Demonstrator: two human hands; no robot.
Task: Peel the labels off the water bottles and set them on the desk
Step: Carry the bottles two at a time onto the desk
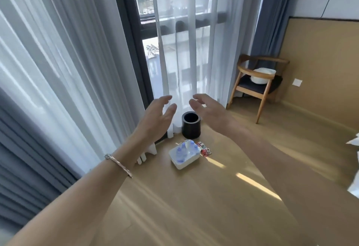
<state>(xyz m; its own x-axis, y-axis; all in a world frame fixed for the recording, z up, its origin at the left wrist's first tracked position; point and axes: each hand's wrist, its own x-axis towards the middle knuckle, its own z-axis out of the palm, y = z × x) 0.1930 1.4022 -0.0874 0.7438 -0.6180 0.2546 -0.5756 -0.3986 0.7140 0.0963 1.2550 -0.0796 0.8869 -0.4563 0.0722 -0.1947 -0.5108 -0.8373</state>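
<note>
Wood floor (194,197). Left hand (157,121), right hand (208,109) released, empty. Water bottles (181,155) at their 6 o'clock, inside white box (183,166).

The wooden floor (194,197) carries a white tray (182,165) of water bottles (179,156). Red-and-white labels (204,151) lie just beside the tray at 2 o'clock. 1 black bin (191,124) stands at 12 o'clock, and 1 wooden chair (256,82) stands farther off at 2 o'clock.

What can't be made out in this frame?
Head view only.
Water bottles in the white tray: too small and blurred to count or check for labels.
Red labels beside the tray: print unreadable, too small.
White item at the right edge: cut off by the frame.
</note>
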